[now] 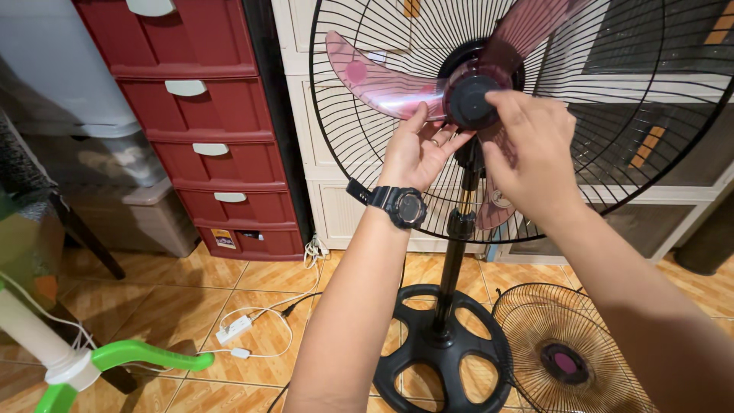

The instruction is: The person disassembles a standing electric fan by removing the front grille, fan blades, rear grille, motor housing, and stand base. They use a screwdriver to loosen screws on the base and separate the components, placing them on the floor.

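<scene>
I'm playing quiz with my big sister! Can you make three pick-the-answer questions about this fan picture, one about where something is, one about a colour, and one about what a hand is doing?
1. Where is the loose front grille?
A. lying on the tiled floor by the fan base
B. clipped over the blades
C. on top of the drawers

2. What colour are the fan blades?
A. solid white
B. see-through pink-purple
C. bright green

3. What is the right hand doing?
A. hanging free at the side
B. gripping the stand pole
C. fingers on the round black cap at the blade hub

Answers:
1. A, it rests flat on the tiles right of the black base.
2. B, the rear grille shows through them.
3. C, its fingertips meet the cap while the left hand touches the hub beside it.
</scene>
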